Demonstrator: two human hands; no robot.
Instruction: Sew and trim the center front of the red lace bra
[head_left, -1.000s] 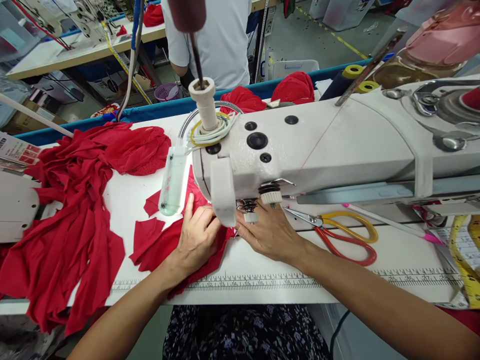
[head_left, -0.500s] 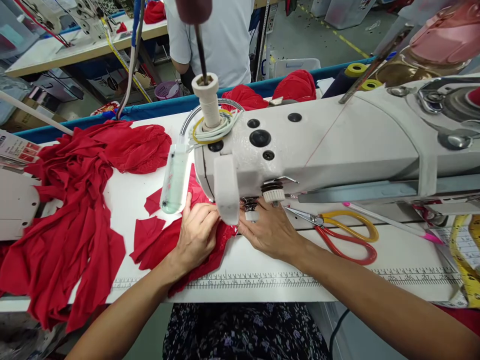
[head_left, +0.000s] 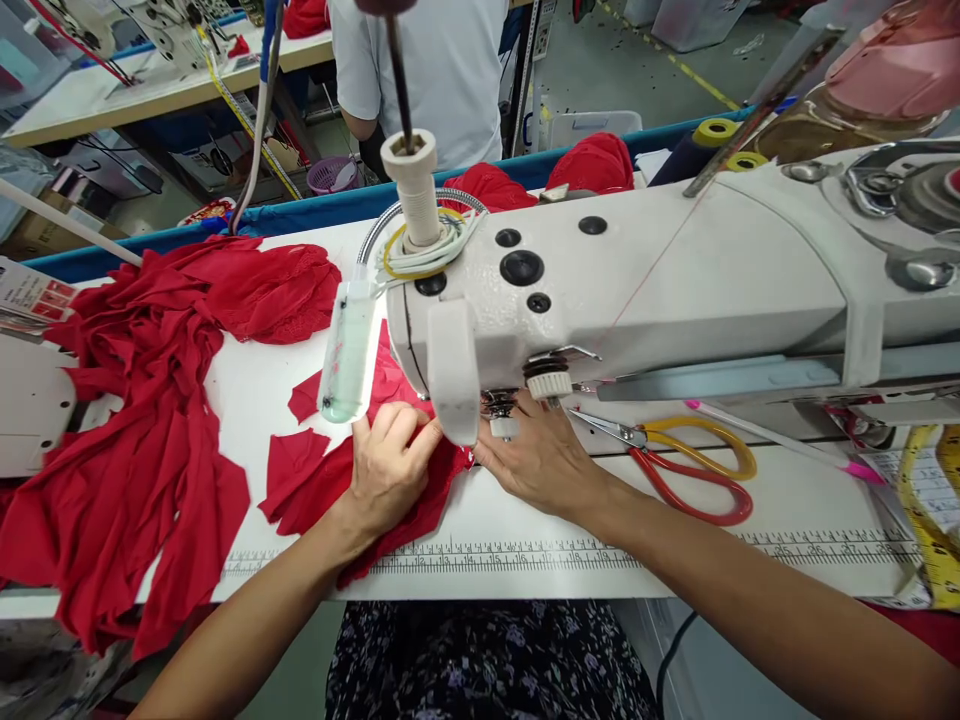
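Note:
A piece of red fabric (head_left: 409, 505) with a lacy edge lies under the head of a white sewing machine (head_left: 675, 270). My left hand (head_left: 394, 465) rests on this fabric, left of the needle area, its fingers bent and closed on the cloth. On the other side, my right hand (head_left: 536, 455) reaches under the machine head. Its thumb side touches the fabric's right edge, while its fingertips are hidden behind the tension knob (head_left: 550, 385). The needle and presser foot are hidden too. Scissors (head_left: 675, 455) with orange and red handles lie right of my right hand.
A large heap of red fabric (head_left: 150, 420) covers the table's left side. A pink-and-white pen (head_left: 780, 440) and a yellow tape measure (head_left: 930, 520) lie at right. A printed ruler (head_left: 525, 556) runs along the front edge. Beyond the table stands a person (head_left: 427, 90) in a light shirt.
My left hand has slid slightly left, and its raised index finger has curled in. The right hand stays nearly in place. The whole view has shifted a little.

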